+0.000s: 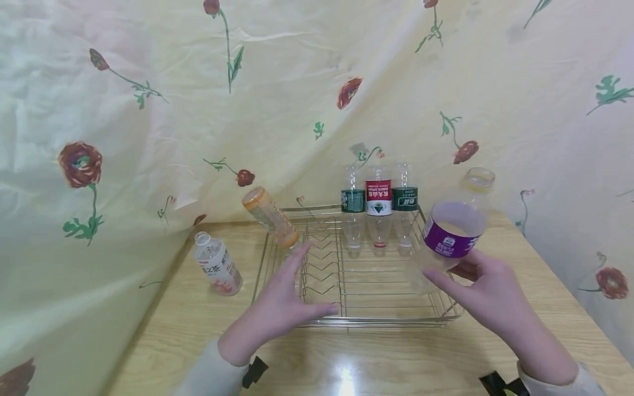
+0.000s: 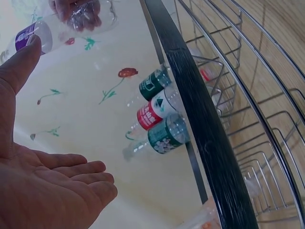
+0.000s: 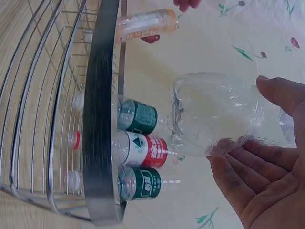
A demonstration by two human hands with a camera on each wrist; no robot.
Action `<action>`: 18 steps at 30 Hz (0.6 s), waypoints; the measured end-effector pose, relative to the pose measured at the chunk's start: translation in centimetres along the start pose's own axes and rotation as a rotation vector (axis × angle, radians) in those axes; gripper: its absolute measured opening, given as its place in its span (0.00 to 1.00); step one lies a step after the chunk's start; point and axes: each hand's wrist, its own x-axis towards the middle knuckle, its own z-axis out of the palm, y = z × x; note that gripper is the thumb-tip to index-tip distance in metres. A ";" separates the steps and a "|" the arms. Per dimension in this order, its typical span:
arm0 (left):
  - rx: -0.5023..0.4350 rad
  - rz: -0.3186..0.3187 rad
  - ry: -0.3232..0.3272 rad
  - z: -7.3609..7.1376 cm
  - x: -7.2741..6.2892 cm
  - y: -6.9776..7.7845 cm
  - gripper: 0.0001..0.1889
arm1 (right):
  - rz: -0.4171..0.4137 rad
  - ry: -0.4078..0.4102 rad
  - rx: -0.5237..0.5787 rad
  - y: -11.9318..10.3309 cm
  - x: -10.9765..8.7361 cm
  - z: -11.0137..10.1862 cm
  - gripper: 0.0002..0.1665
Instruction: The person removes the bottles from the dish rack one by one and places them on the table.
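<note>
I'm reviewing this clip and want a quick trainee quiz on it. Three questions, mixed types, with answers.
1. Multiple choice: the bottle in the right hand has which label colour?
A) orange
B) purple
C) green

2. True or false: the red-and-white-labelled bottle in the rack stands cap-up.

3. Fill in: in the head view, the bottle with black lettering stands on the table, to the ____ of the rack.

Key:
1. B, purple.
2. False; its red cap points down.
3. left
</note>
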 end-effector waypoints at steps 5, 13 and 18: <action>0.001 -0.012 0.023 -0.5 -0.2 -0.5 0.67 | -0.004 0.016 0.003 0.3 0.1 -0.7 0.30; -0.017 -0.020 0.057 -1.3 -1.0 -1.8 0.68 | 0.013 0.052 -0.013 0.8 0.4 -1.1 0.28; -0.035 -0.012 0.061 -1.8 -1.3 -2.7 0.68 | 0.055 0.077 -0.019 1.3 0.5 -1.7 0.26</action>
